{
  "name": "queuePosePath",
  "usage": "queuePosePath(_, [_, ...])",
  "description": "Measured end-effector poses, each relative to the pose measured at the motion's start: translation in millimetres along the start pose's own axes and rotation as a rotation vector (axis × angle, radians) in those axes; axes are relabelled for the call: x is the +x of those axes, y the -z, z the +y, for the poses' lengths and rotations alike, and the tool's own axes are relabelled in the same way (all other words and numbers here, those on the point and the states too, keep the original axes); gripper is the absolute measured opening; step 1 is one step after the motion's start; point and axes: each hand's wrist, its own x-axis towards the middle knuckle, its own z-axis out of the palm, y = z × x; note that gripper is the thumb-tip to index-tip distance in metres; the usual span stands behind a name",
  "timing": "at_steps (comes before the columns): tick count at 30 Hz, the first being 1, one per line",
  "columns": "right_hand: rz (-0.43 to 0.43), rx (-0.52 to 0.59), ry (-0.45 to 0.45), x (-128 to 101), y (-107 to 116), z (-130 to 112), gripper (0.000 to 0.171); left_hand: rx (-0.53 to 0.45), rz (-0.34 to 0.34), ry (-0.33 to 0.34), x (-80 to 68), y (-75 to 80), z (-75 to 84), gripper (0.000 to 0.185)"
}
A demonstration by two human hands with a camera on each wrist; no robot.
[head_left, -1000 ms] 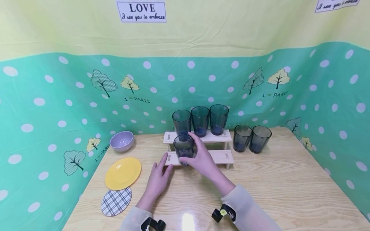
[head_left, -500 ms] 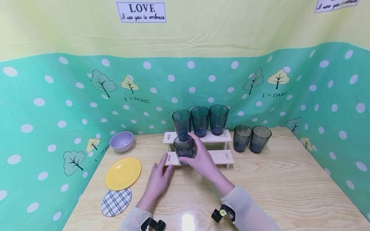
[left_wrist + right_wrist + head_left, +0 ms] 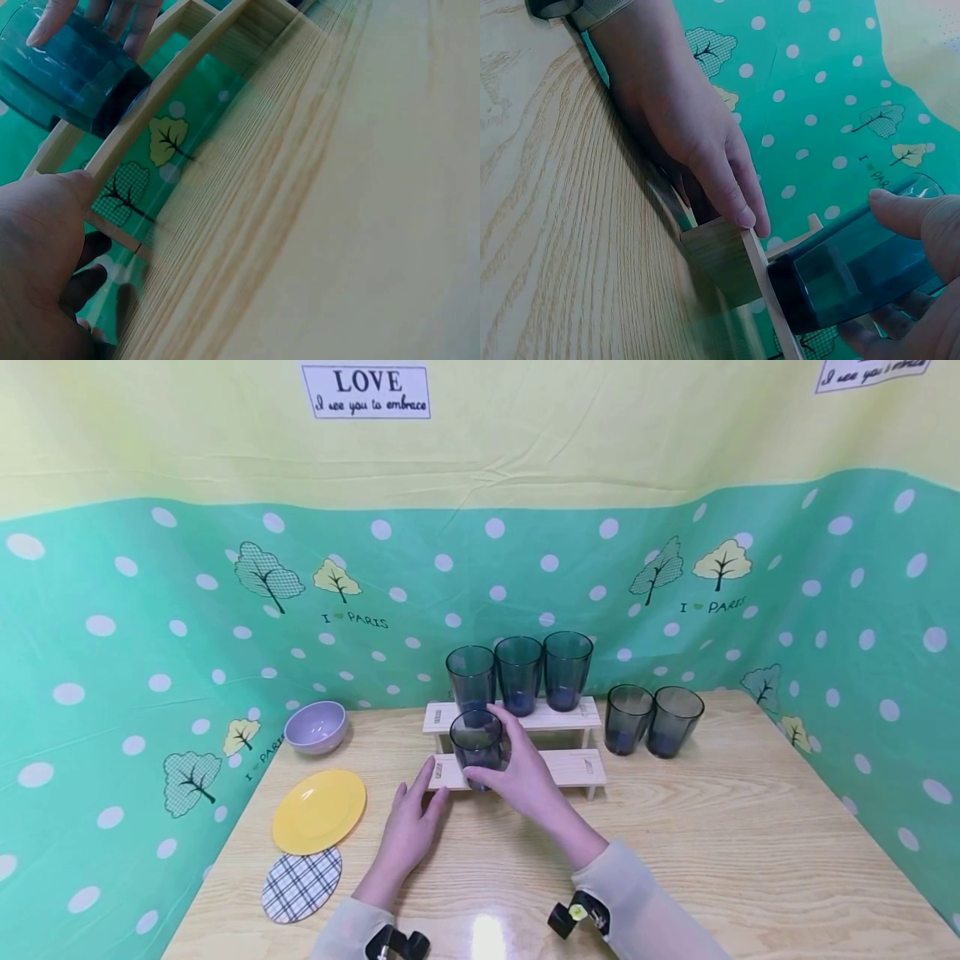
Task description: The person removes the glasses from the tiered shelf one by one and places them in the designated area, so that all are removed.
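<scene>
The right hand (image 3: 517,772) hides the lower part of the glass (image 3: 476,742) and part of the rack (image 3: 577,767) behind it. In the left wrist view the glass (image 3: 64,71) is cut off by the top edge. The sign (image 3: 873,372) at the upper right is cropped.

table (image 3: 735,852): pale wood, smooth, glossy with glare | rack (image 3: 577,766): bare light wood, matt | cups (image 3: 519,672): clear dark-blue, glossy, glass or plastic unclear | plate (image 3: 318,810): yellow, smooth, slight sheen | bowl (image 3: 316,725): lilac, glossy | coaster (image 3: 302,883): plaid, matt | backdrop (image 3: 150,610): wrinkled printed sheet, matt
</scene>
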Motion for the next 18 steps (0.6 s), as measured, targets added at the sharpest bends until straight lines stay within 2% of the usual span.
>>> queuePosePath(18, [0.028, -0.013, -0.001, 0.4, -0.8, 0.8, 0.098, -0.006, 0.000, -0.006, 0.3, 0.3, 0.8, 0.063])
